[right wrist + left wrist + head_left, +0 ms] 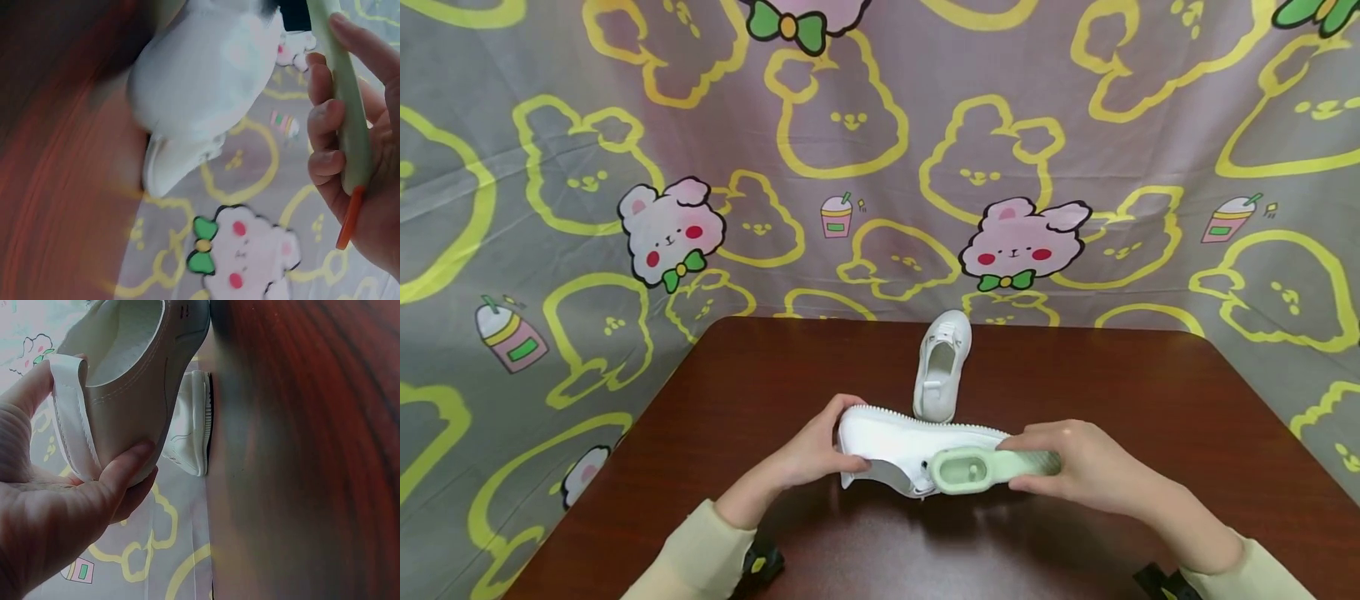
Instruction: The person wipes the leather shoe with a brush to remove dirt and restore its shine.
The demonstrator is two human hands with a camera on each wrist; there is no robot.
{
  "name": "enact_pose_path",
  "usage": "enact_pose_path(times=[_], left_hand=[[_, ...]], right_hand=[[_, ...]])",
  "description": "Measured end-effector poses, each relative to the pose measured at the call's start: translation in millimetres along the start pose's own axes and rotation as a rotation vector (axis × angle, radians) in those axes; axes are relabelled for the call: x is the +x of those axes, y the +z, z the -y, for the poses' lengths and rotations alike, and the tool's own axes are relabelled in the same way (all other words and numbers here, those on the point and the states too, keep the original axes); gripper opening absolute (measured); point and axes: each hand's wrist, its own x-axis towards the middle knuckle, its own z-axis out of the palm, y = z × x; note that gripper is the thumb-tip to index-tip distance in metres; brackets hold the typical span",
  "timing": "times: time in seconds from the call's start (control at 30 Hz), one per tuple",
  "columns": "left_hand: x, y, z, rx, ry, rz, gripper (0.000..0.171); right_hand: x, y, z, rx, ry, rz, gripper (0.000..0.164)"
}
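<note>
My left hand (808, 450) grips a white shoe (887, 442) by its heel. The shoe is tipped on its side, its ridged sole edge uppermost and its opening turned toward me. In the left wrist view, the thumb and fingers wrap around the heel (75, 419) of this shoe. My right hand (1078, 462) holds a pale green brush (962, 471) by the handle, its oval head overlapping the front upper of the shoe. The head's underside is hidden. An orange loop (350, 219) hangs from the handle's end in the right wrist view.
A second white shoe (942, 367) stands upright behind the held one, toe pointing away. Both are over a dark reddish-brown table (790, 367). A grey curtain (895, 92) with yellow and pink cartoon animals hangs behind and along the sides.
</note>
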Motion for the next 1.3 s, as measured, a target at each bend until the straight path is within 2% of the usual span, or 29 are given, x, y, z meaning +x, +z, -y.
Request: enact_pose_path(times=[0.13, 0.23, 0.33, 0.4, 0.5, 0.63, 0.77, 0.93, 1.0, 1.1, 1.3], left_hand=[[-0.1, -0.4, -0.7, 0.014, -0.003, 0.000, 0.070], [-0.7, -0.5, -1.1, 0.019, 0.000, 0.005, 0.070], [-1.1, -0.1, -0.8, 0.014, 0.007, 0.008, 0.071], [-1.6, -0.1, -0.9, 0.008, 0.013, 0.007, 0.071], [-1.7, 0.1, -1.4, 0.002, 0.023, 0.004, 0.071], [-0.9, 0.4, -2.2, 0.007, 0.036, 0.007, 0.071], [-1.2, 0.3, -4.3, 0.016, 0.040, 0.006, 0.070], [-3.0, 1.4, -5.8, 0.031, 0.031, 0.012, 0.072], [-3.3, 1.8, -6.1, 0.035, 0.030, 0.013, 0.072], [-3.3, 1.3, -6.2, 0.031, 0.035, 0.010, 0.072], [-1.5, 0.7, -5.7, 0.045, 0.050, -0.001, 0.071]], right_hand=[[1.1, -5.6, -15.3, 0.031, 0.160, -0.025, 0.030], [1.8, -9.9, -24.6, -0.026, 0.231, -0.088, 0.031], [3.7, -10.4, -23.9, -0.044, 0.230, -0.125, 0.030], [6.1, -8.3, -17.8, -0.002, 0.198, -0.111, 0.030], [10.5, -4.0, -5.7, 0.070, 0.122, -0.037, 0.029], [14.6, -1.0, 4.8, 0.069, 0.051, 0.064, 0.030], [17.1, -3.2, 0.3, 0.078, 0.108, 0.076, 0.028], [16.0, -7.9, -16.3, 0.056, 0.243, 0.040, 0.028], [15.1, -8.9, -17.9, 0.045, 0.261, 0.023, 0.030], [15.3, -7.1, -10.4, 0.055, 0.212, -0.001, 0.028], [17.8, 3.3, 10.5, 0.014, -0.014, 0.036, 0.025]])
